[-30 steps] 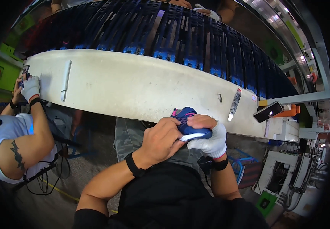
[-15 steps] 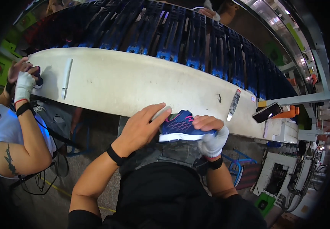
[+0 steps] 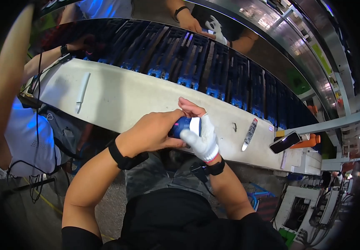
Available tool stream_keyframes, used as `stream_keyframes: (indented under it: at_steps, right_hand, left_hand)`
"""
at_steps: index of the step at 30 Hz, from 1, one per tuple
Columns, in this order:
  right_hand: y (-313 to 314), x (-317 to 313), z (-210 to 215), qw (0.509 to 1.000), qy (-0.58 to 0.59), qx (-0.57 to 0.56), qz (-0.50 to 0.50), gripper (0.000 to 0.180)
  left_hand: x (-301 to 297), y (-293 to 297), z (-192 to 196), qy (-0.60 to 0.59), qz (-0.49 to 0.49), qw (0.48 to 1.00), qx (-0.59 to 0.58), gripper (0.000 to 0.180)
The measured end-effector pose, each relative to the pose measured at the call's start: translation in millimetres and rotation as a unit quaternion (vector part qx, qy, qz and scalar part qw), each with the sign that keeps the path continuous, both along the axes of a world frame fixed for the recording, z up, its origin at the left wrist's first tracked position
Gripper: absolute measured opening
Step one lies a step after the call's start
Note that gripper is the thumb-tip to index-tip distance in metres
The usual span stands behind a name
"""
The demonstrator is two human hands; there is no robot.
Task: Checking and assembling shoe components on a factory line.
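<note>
A navy blue sneaker (image 3: 181, 126) with a white sole is held between my two hands, just above the near edge of the white bench (image 3: 138, 93). It is turned so that one end points at me, and much of it is hidden by my fingers. My bare left hand (image 3: 153, 130) grips its left side, thumb underneath. On the other side my right hand (image 3: 205, 139), in a white glove with bare fingertips, closes round the sole, fingers over the far end. Both wrists wear black bands.
Beyond the bench runs a dark slatted conveyor (image 3: 188, 62). On the bench lie a pale-handled knife (image 3: 82, 91), a knife with a patterned handle (image 3: 250, 134) and a small dark scrap (image 3: 235, 126). A phone (image 3: 285, 142) and an orange bottle (image 3: 307, 141) stand right. A co-worker's arm (image 3: 42, 64) reaches toward the conveyor at left.
The sneaker has turned from side-on to end-on and moved slightly up in the view. My right hand has shifted left around it. The co-worker's arms have moved from the bench toward the conveyor.
</note>
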State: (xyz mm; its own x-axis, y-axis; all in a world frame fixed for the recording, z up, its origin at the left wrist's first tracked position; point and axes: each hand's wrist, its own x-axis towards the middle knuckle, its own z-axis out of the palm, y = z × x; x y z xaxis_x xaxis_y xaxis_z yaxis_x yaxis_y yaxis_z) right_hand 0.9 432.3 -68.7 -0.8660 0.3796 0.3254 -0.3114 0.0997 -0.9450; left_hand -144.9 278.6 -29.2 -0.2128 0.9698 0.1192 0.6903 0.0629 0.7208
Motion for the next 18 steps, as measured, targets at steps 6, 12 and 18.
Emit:
stream_keyframes:
  at_steps: [6, 12, 18]
  right_hand:
    - [-10.1, -25.4, -34.0, 0.978, 0.095, -0.156, -0.105, 0.024]
    - [-2.1, -21.8, -17.1, 0.994, -0.019, -0.048, -0.097, 0.033]
    - [10.0, -3.2, -23.5, 0.992, 0.01, -0.089, -0.091, 0.044]
  left_hand:
    - [-23.9, -3.2, -13.2, -0.098, 0.058, 0.992, -0.049, 0.071]
    - [-27.6, 10.7, -3.4, -0.025, 0.064, 0.993, -0.099, 0.068]
    - [7.1, 37.7, 13.6, 0.082, 0.045, 0.994, -0.05, 0.058]
